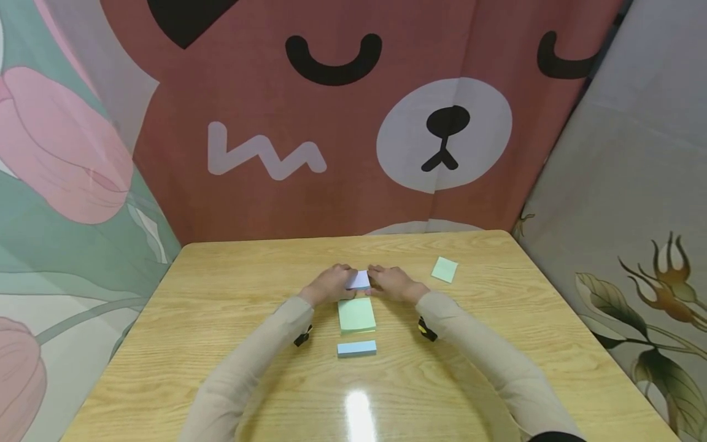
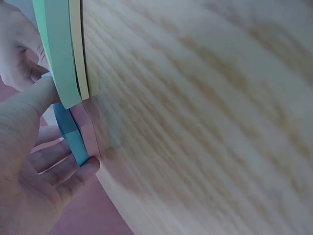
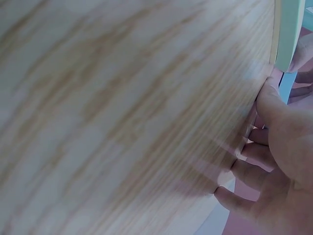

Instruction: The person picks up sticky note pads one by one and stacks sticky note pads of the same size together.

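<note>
As we look down from the head camera, nearest to us lies a blue pad (image 1: 356, 348), long axis running left to right, and just beyond it a green pad (image 1: 356, 314) with a yellow layer under it. Both sit between our forearms on the table (image 1: 221, 344).

Right past the green pad, our left hand (image 1: 331, 283) and right hand (image 1: 393, 283) meet over a pale lilac-blue note (image 1: 359, 280). We hold it from both sides, one hand at each short end, so its long axis runs across from hand to hand and neither hand is nearer. The left wrist view shows our left thumb and fingers (image 2: 73, 171) pinching a blue edge; the right wrist view shows our right thumb (image 3: 274, 105) pressed by the same sheet, fingers curled beneath.

Farther off to the right, a loose green note (image 1: 444, 269) lies apart from everything else.
</note>
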Available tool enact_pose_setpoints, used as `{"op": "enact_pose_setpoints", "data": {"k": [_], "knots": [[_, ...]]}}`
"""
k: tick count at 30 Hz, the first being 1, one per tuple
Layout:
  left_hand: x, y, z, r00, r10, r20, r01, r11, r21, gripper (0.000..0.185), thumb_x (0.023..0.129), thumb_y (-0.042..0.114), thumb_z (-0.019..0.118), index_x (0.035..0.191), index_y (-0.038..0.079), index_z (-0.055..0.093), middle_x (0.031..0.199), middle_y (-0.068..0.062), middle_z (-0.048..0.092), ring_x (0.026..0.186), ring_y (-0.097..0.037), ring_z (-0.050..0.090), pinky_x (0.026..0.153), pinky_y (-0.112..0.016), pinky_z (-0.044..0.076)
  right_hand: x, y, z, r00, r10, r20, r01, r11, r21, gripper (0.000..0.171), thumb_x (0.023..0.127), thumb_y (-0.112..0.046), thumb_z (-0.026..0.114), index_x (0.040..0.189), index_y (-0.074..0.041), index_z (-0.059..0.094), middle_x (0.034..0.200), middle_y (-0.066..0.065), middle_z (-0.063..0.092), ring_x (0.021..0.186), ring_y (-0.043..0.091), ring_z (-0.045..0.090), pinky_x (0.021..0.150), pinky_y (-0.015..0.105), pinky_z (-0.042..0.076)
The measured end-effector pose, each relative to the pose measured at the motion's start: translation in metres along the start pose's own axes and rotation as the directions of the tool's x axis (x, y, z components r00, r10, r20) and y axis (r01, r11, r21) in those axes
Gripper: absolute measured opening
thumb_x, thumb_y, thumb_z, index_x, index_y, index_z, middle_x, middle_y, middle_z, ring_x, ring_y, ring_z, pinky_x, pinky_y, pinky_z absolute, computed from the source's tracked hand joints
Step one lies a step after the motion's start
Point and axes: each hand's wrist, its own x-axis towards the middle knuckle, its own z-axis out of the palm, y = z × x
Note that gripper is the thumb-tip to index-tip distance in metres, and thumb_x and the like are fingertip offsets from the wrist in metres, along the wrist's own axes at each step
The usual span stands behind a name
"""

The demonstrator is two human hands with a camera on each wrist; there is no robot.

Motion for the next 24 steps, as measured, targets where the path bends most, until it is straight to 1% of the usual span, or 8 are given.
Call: {"op": "enact_pose_setpoints", "data": {"k": [4, 6, 12, 16, 20, 24], "knots": [[-0.0001, -0.0011, 0.0003, 1.0, -0.017, 0.024, 0.017, 1.0, -0.016, 0.041, 0.095, 0.027, 0.068, 0.127, 0.002, 0.061, 0.117, -0.014, 0.065, 0.095, -0.02, 0.061, 0.08, -0.035, 0.052, 0.0009, -0.0005, 0.002, 1.0, -0.001, -0.005, 0.001, 1.0, -0.005, 0.053, 0.099, -0.038, 0.059, 0.133, 0.004, 0.055, 0.145, 0.027, 0.045, 0.129, 0.038, 0.049, 0.09, 0.047, 0.051], [-0.0005, -0.002, 0.0007, 0.999, -0.017, 0.03, 0.018, 0.999, -0.026, 0.042, 0.095, 0.027, 0.069, 0.127, 0.002, 0.061, 0.117, -0.013, 0.065, 0.096, -0.021, 0.062, 0.081, -0.035, 0.052, 0.0013, -0.0007, 0.0031, 1.0, -0.005, -0.008, 0.005, 1.0, -0.01, 0.054, 0.099, -0.039, 0.059, 0.132, 0.003, 0.055, 0.144, 0.027, 0.045, 0.129, 0.039, 0.049, 0.09, 0.046, 0.052], [-0.001, -0.0036, 0.0014, 1.0, 0.011, 0.013, -0.011, 1.0, -0.025, 0.036, 0.094, 0.025, 0.071, 0.121, 0.002, 0.064, 0.111, -0.012, 0.067, 0.095, -0.021, 0.063, 0.081, -0.034, 0.053, 0.001, -0.0012, 0.0034, 1.0, -0.016, -0.017, 0.016, 0.999, -0.038, 0.055, 0.099, -0.041, 0.057, 0.132, 0.003, 0.055, 0.144, 0.027, 0.045, 0.129, 0.039, 0.049, 0.088, 0.045, 0.053], [0.0009, -0.004, 0.0004, 1.0, 0.019, 0.012, -0.019, 1.0, -0.018, 0.036, 0.094, 0.024, 0.071, 0.121, 0.001, 0.064, 0.111, -0.012, 0.067, 0.094, -0.021, 0.063, 0.08, -0.034, 0.052, 0.0006, -0.0011, 0.0019, 1.0, -0.011, -0.016, 0.01, 0.999, -0.047, 0.052, 0.099, -0.042, 0.056, 0.126, 0.002, 0.058, 0.144, 0.027, 0.045, 0.128, 0.039, 0.05, 0.086, 0.044, 0.053], [0.0016, -0.0044, -0.0004, 1.0, 0.026, 0.004, -0.026, 0.999, -0.032, 0.037, 0.093, 0.024, 0.071, 0.12, 0.0, 0.064, 0.111, -0.013, 0.067, 0.093, -0.022, 0.063, 0.079, -0.035, 0.052, 0.0025, -0.0011, 0.0022, 1.0, 0.009, -0.005, -0.009, 0.999, -0.032, 0.049, 0.099, -0.045, 0.055, 0.12, -0.001, 0.059, 0.145, 0.026, 0.045, 0.128, 0.038, 0.05, 0.088, 0.047, 0.052], [0.0006, -0.0038, -0.0007, 1.0, 0.022, 0.011, -0.022, 0.998, -0.053, 0.037, 0.093, 0.022, 0.071, 0.122, 0.0, 0.064, 0.113, -0.014, 0.066, 0.096, -0.022, 0.063, 0.081, -0.035, 0.053, 0.004, -0.0002, 0.0039, 1.0, 0.01, -0.002, -0.01, 0.999, -0.03, 0.05, 0.1, -0.045, 0.054, 0.122, -0.001, 0.059, 0.144, 0.026, 0.046, 0.127, 0.038, 0.051, 0.089, 0.048, 0.051]]}}
